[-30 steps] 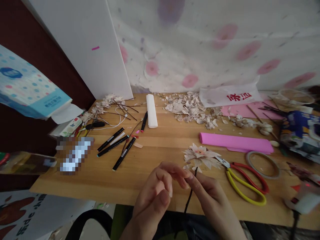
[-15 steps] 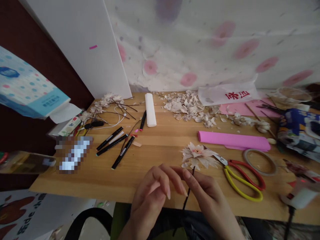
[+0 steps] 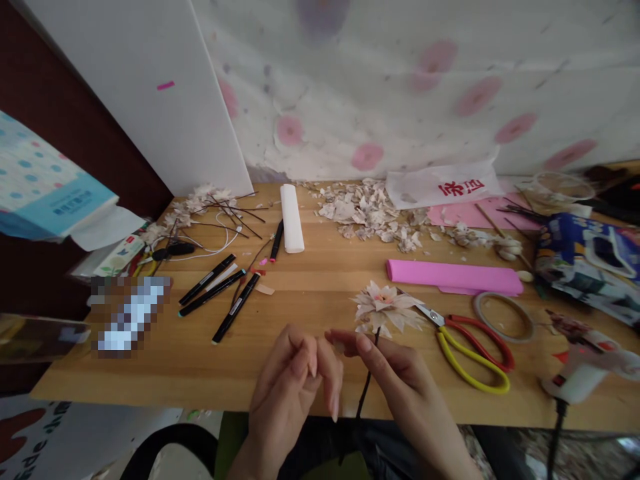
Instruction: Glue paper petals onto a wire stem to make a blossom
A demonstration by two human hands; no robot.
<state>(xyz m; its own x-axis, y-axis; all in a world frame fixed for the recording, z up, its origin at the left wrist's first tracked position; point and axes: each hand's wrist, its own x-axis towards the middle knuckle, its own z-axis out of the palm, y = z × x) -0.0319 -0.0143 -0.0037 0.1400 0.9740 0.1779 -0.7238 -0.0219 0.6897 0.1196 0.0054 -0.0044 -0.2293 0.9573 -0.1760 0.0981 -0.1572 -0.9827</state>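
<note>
A pale handmade flower [image 3: 384, 305] with pointed petals and a pinkish centre stands upright near the front of the table, on a thin dark stem [image 3: 367, 385]. My right hand [image 3: 406, 375] is closed on the stem just below the bloom, thumb on the near side. To its left, my left hand [image 3: 293, 381] is curled with thumb and forefinger pressed together; whatever lies in that pinch, if anything, does not show. Its fingertips are close to those of the right hand. Scissors [image 3: 473, 350] with red and yellow handles lie right of the flower, blades partly behind its petals.
Black markers [image 3: 237, 308] and a white roll [image 3: 292, 219] lie left of centre. Loose petals [image 3: 367, 208] are heaped at the back. Rightward are a pink paper roll [image 3: 453, 277], a tape ring [image 3: 504, 317] and a glue gun [image 3: 583, 367]. More flowers [image 3: 213, 196] lie back left.
My left hand's fingers have curled from loosely apart into a pinch, moving slightly away from the stem. The right hand keeps hold of the flower. The view has shifted a little right.
</note>
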